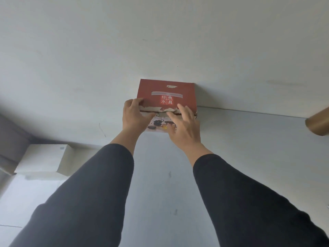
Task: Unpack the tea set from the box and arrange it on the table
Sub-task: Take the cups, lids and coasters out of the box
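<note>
A red cardboard box with white characters on its lid and a picture of a tea set on its front stands at the far edge of the white table, against the wall. Its lid is closed, with a torn front edge. My left hand grips the lid's front left corner, thumb on top. My right hand lies against the box front with fingers spread and nearly straight, fingertips at the lid's front edge. No tea set pieces are in view.
A white wall rises right behind the box. A tan cylinder end juts in at the right edge. Left of the table sits a white box-like block, with a grey surface beside it.
</note>
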`<state>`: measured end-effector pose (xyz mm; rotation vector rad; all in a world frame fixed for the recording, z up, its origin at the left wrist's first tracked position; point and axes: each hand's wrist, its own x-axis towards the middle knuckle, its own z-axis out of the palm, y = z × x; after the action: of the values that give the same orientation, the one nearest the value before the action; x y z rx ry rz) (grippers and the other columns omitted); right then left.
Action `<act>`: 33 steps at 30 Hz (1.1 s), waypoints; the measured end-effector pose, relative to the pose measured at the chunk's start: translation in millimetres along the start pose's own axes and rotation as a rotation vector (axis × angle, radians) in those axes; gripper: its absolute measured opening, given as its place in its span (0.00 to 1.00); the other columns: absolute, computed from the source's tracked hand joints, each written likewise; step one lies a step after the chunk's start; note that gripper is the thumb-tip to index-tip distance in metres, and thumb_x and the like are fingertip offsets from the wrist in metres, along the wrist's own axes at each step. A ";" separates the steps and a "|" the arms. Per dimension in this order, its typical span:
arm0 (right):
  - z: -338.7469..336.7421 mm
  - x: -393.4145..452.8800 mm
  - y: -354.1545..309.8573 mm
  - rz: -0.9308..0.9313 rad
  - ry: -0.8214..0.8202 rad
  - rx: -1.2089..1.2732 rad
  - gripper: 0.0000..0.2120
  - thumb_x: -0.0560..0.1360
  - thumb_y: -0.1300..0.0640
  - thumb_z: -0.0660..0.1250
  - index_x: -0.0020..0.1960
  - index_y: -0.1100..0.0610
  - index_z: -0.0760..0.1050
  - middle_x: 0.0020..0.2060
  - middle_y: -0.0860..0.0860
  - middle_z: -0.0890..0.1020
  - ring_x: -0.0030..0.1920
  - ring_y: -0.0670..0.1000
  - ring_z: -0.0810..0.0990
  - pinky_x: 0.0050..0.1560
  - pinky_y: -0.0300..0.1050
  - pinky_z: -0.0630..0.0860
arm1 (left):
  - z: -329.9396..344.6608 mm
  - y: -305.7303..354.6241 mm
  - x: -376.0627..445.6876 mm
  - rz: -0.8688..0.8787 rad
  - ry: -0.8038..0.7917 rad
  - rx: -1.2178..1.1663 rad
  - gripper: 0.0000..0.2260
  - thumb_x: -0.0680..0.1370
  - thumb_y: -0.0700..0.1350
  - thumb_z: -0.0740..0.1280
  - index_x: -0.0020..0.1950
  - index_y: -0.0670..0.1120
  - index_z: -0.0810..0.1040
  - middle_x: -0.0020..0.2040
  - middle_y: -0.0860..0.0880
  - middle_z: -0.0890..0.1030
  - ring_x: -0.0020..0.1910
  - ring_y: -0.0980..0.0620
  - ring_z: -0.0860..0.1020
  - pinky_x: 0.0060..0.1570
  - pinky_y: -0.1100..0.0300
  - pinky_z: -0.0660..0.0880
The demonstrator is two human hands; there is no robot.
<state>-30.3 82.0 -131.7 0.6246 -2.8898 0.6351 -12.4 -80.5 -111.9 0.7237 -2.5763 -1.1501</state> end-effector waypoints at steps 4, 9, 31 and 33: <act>8.5 0.6 -7.9 0.043 -0.023 -0.113 0.21 0.75 0.53 0.64 0.68 0.51 0.71 0.74 0.57 0.62 0.74 0.61 0.58 0.65 0.61 0.63 | -0.5 -2.6 2.9 0.001 -0.005 -0.003 0.31 0.70 0.50 0.74 0.70 0.47 0.69 0.66 0.50 0.68 0.64 0.53 0.70 0.56 0.66 0.65; 13.2 2.9 -22.2 0.107 0.035 -0.095 0.19 0.71 0.57 0.67 0.62 0.56 0.75 0.72 0.60 0.63 0.73 0.63 0.58 0.65 0.62 0.63 | -3.2 0.2 7.5 -0.025 0.002 -0.044 0.28 0.69 0.47 0.75 0.67 0.47 0.72 0.64 0.50 0.70 0.63 0.52 0.71 0.56 0.66 0.66; -17.9 15.1 -7.7 -0.128 0.316 -0.134 0.13 0.67 0.59 0.67 0.51 0.61 0.78 0.55 0.60 0.78 0.57 0.59 0.76 0.51 0.49 0.76 | -24.5 53.0 45.0 -0.176 0.217 -0.598 0.18 0.79 0.59 0.58 0.60 0.46 0.65 0.52 0.49 0.79 0.51 0.51 0.78 0.52 0.57 0.72; -18.8 24.8 -3.9 -0.108 0.271 -0.132 0.14 0.66 0.61 0.70 0.51 0.62 0.79 0.52 0.59 0.79 0.53 0.59 0.79 0.49 0.48 0.78 | -22.7 61.1 54.8 -0.095 0.228 -0.571 0.10 0.82 0.52 0.52 0.55 0.46 0.64 0.57 0.49 0.80 0.49 0.53 0.77 0.50 0.58 0.72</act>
<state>-50.8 77.6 -108.3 0.6184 -2.6018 0.4688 -71.2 -88.8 -50.8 0.7806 -1.9030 -1.6213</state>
